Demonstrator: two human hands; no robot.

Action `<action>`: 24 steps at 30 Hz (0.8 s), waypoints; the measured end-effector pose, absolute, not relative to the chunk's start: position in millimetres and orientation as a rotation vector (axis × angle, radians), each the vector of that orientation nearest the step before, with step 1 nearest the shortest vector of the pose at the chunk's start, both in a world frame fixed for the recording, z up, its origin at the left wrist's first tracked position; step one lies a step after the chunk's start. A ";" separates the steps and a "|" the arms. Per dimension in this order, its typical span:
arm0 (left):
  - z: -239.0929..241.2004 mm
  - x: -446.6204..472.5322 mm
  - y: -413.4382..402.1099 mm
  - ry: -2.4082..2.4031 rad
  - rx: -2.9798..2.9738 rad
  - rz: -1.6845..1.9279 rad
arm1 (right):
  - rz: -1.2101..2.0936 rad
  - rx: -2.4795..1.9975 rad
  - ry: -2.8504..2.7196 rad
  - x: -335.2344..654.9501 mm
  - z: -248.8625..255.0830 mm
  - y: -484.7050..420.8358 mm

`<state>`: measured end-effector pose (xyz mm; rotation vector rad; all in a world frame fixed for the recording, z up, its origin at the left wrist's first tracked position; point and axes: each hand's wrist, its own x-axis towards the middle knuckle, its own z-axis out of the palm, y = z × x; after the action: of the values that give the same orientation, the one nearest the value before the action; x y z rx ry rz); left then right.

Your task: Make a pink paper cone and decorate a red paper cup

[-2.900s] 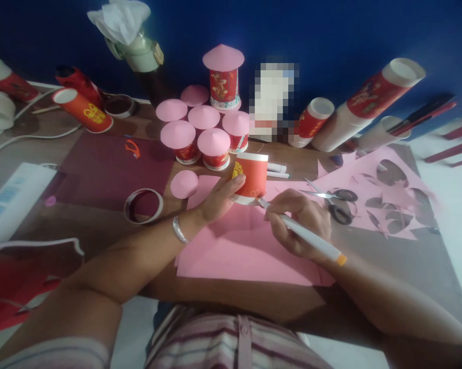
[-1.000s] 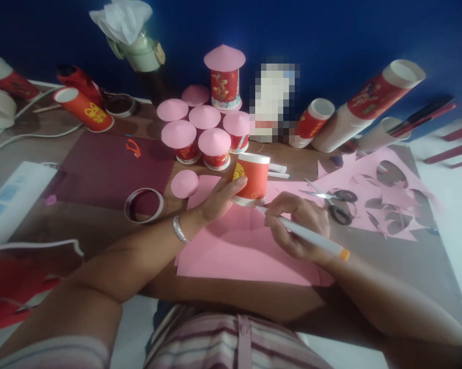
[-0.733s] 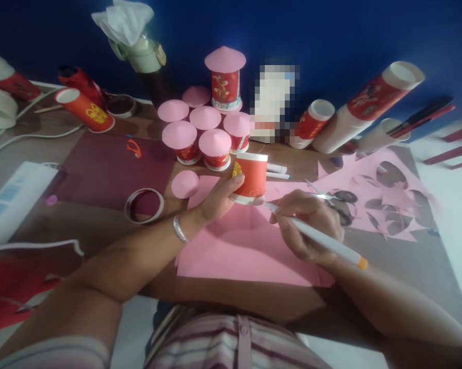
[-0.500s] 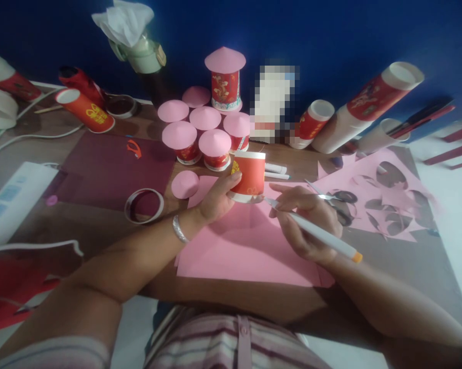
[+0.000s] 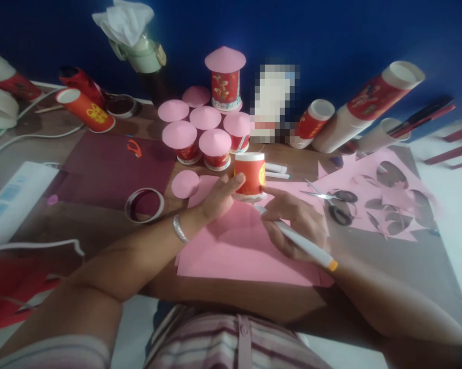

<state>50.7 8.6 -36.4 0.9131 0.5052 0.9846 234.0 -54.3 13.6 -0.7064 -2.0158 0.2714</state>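
Note:
My left hand (image 5: 215, 197) grips a red paper cup (image 5: 249, 174) standing mouth down on a pink paper sheet (image 5: 238, 246). My right hand (image 5: 296, 223) is closed round a white pen with an orange end (image 5: 303, 243). The pen's tip touches the sheet at the cup's rim, and my right forefinger reaches toward the cup's base. A silver bracelet (image 5: 178, 229) circles my left wrist.
Several pink-lidded red cups (image 5: 204, 133) stand behind, one taller (image 5: 224, 77). A loose pink disc (image 5: 184, 183) and a tape ring (image 5: 144, 205) lie to the left. Scissors (image 5: 331, 200) rest on cut pink paper (image 5: 384, 195) at right. Stacked cup sleeves (image 5: 365, 102) lean against the blue wall.
The cup has turned in my left hand, so its yellow emblem now faces right. My right hand drew back from the cup, then returned the pen tip to its rim.

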 end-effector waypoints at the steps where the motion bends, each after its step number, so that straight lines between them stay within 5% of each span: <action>1: -35.9 50.6 8.4 0.505 0.931 0.964 | 0.270 -0.705 -2.016 233.8 13.8 -54.7; 24: -32.5 48.8 9.7 0.439 0.986 0.936 | 0.186 -0.941 -2.008 237.0 13.0 -60.8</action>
<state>48.8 9.7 -32.5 0.9861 0.4389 0.9358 237.0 -60.8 13.0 -0.9412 -2.0084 0.1860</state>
